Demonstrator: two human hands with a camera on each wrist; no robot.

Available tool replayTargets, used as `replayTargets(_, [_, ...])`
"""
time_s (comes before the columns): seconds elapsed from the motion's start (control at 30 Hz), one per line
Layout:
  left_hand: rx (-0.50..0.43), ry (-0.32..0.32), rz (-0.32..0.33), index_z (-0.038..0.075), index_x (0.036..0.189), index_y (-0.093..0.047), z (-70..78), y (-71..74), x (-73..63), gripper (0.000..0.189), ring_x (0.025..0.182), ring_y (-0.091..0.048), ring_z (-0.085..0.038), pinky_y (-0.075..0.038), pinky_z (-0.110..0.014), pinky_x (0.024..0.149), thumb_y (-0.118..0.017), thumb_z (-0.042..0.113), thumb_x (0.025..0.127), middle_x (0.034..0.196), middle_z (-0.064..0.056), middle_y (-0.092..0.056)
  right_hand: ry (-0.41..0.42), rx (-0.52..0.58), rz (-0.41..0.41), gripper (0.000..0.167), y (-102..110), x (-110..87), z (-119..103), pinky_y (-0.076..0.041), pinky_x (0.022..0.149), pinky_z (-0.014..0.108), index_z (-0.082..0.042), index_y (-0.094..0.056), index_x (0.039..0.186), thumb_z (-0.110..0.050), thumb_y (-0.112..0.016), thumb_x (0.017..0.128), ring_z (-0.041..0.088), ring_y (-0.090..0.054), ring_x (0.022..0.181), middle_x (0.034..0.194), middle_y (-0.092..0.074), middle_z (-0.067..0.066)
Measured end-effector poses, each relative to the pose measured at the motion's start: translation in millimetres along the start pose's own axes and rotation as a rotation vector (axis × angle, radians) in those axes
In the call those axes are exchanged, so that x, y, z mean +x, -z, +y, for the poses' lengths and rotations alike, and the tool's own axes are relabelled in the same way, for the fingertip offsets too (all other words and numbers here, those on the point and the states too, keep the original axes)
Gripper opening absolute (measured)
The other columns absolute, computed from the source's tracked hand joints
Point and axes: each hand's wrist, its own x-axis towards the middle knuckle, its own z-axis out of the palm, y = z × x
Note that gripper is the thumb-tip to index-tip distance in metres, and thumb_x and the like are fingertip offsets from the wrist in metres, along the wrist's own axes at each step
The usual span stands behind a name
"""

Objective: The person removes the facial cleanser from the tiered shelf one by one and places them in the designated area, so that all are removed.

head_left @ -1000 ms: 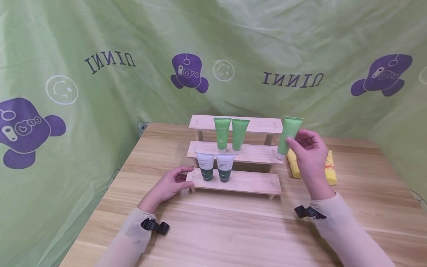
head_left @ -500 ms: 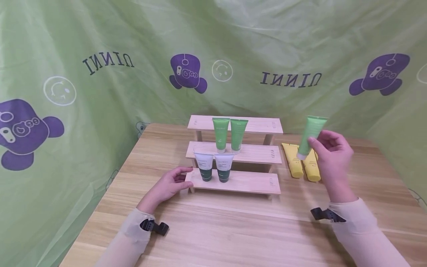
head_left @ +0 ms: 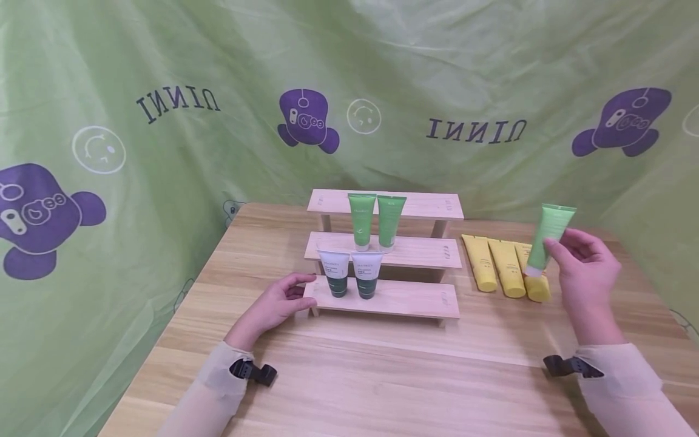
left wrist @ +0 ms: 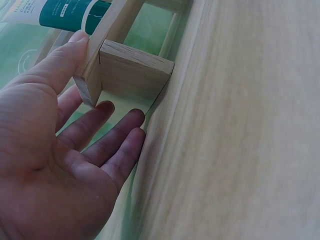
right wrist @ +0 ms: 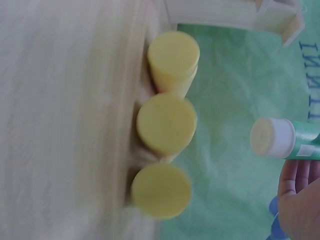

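My right hand (head_left: 590, 276) pinches a green squeeze tube (head_left: 550, 233) by its side, raised over the right of the table; its white cap points down. My left hand (head_left: 278, 303) holds the left end of the lowest step of a wooden stepped stand (head_left: 420, 297). In the left wrist view the thumb (left wrist: 67, 55) lies against the step's edge, with the other fingers loosely spread below. Two white-and-dark-green tubes (head_left: 366, 274) stand on the lowest step. On the middle step stand two green tubes (head_left: 361, 221), caps down.
Three yellow tubes (head_left: 506, 268) lie side by side right of the stand, the rightmost partly behind the held tube. In the right wrist view their round yellow caps (right wrist: 166, 123) face the camera. A green printed curtain (head_left: 240, 145) hangs behind the wooden table (head_left: 371, 376).
My right hand has carried the green tube rightward, away from the stand and across the yellow tubes, lowering slightly at the end. My left hand has stayed at the stand.
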Motion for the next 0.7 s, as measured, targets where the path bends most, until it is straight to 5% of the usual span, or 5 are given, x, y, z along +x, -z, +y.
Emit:
replayTargets(0.6, [0.013,0.006,0.006,0.002,0.135,-0.053,1.4,-0.9,0.3,0.056,0.116,-0.058,-0.033,-0.045,-0.044,0.102,-0.077,0.018,0.086,0.128,-0.020,-0.059,-0.135,-0.087,0.054,0.045,43.9,18.7,9.1,-0.051,0.069,0.009,-0.009,-0.069,0.111,-0.009,-0.089,0.071,0.006,-0.060,0.088,0.099,-0.066,-0.003])
replayTargets(0.7, [0.014,0.003,0.001,-0.002,0.134,-0.053,14.8,-0.8,-3.2,0.054,0.116,-0.058,-0.037,-0.045,-0.047,0.102,-0.075,0.015,0.087,0.126,-0.023,-0.059,-0.165,-0.093,0.055,0.043,48.5,21.5,12.0,-0.051,0.069,0.009,-0.010,-0.070,0.109,-0.010,-0.090,0.070,0.005,-0.061,0.087,0.096,-0.066,-0.005])
